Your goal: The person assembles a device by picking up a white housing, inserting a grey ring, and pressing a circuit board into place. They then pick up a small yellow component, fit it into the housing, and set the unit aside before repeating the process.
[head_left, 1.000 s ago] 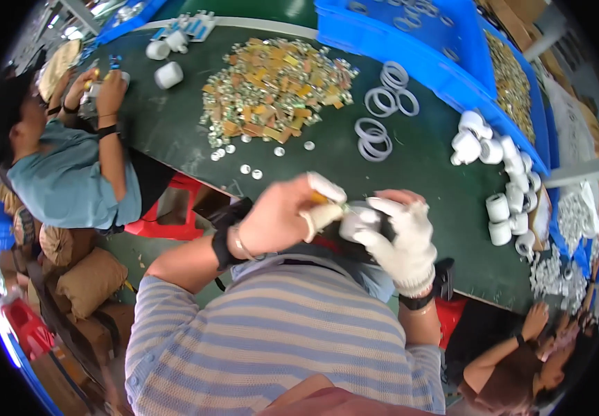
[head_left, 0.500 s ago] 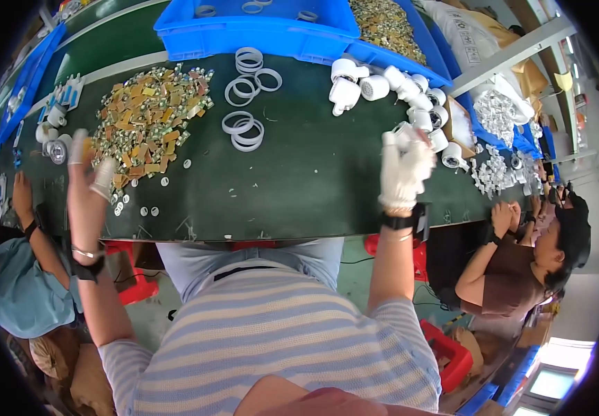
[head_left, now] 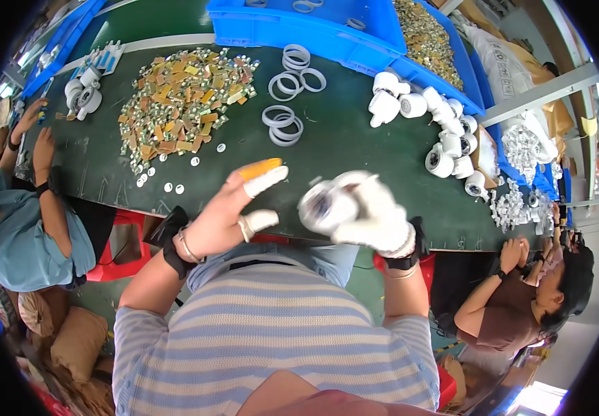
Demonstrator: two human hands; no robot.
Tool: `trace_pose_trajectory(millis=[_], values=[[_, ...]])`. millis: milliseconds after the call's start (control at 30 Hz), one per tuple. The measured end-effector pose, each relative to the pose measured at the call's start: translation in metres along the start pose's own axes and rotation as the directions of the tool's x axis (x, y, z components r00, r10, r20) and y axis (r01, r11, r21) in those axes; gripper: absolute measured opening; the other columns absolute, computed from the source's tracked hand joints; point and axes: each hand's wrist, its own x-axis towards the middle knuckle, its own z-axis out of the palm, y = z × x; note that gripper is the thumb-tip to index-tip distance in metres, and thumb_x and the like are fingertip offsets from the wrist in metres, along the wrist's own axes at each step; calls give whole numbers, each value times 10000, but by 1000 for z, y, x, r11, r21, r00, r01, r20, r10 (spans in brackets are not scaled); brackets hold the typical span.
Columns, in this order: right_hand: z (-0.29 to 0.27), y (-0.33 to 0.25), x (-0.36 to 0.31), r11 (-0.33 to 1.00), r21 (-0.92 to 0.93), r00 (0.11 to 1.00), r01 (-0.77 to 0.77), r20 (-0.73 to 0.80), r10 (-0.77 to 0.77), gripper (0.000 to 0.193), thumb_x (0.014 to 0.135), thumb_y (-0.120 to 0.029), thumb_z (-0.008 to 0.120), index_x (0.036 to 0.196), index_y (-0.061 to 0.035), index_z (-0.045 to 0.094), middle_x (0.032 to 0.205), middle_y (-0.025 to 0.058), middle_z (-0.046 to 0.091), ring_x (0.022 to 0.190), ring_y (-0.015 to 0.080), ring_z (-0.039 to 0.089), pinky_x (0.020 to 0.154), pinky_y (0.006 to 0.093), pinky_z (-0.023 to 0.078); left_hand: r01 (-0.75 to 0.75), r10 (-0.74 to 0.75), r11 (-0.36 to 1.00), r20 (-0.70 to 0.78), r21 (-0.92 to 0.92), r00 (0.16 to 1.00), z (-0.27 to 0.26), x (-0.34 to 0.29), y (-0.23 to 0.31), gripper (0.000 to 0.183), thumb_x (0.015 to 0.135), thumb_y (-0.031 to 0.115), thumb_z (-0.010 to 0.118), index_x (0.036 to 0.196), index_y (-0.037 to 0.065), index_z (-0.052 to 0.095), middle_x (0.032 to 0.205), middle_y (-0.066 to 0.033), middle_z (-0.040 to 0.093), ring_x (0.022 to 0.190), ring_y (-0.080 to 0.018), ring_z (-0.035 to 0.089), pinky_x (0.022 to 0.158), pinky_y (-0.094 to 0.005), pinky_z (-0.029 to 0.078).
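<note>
White housing in the hands, over the near edge of the surface. The white housing (head_left: 323,206), a short, round-bodied part with a dark centre, lies right of the body's midline; it is tilted, its dark face turned toward the left, and appears raised from the dark green surface (head_left: 355,149). The right hand (head_left: 377,216), in a white glove, grips it from the right, fingers on the far side and thumb on the near side. The left hand (head_left: 219,218) is open, thumb and fingers spread, with nothing visible between them; white and orange covers sheath its fingertips. It stands apart from the housing, to its left.

Handling: the housing is probably light and stiff, likely moulded plastic, and its smooth wall could slip under a covered fingertip. The outer rim or side wall offers the safest hold; the dark centre, blurred here, may be delicate and is best left untouched.

Surroundings: a heap of small boards (head_left: 181,104) lies far left, with white discs (head_left: 169,187) at its near side; pale rings (head_left: 286,141) lie beyond the hands, and more white housings (head_left: 439,162) cluster at far right.
</note>
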Motion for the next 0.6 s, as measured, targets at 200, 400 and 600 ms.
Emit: trace_pose_trajectory(millis=[200, 400, 600], values=[[49, -23, 58, 966, 161, 979, 203, -17, -203, 649, 635, -231, 981, 1179, -63, 669, 1215, 130, 691, 1065, 282, 674, 926, 411, 536, 238, -188, 389, 177, -890, 966, 4, -10, -6, 826, 993, 249, 740, 1644, 104, 253, 1564, -112, 466, 1389, -253, 526, 1142, -427, 471], [72, 37, 138, 900, -395, 887, 184, -328, -325, 262, 852, -173, 809, 1082, -86, 719, 903, 111, 697, 839, 291, 689, 765, 386, 558, 224, -356, 223, 134, -949, 925, -5, -22, -17, 579, 1007, 165, 696, 1513, 111, 419, 1508, -119, 516, 1363, -322, 573, 1074, -532, 560], [61, 39, 120, 809, -554, 893, 195, -242, -380, 202, 800, -114, 836, 962, -91, 718, 934, 109, 703, 875, 307, 676, 794, 432, 545, 34, -539, 4, 27, -999, 842, -16, -38, -19, 453, 1066, 296, 604, 1458, 86, 517, 1450, -126, 593, 1359, -333, 575, 1178, -585, 449]])
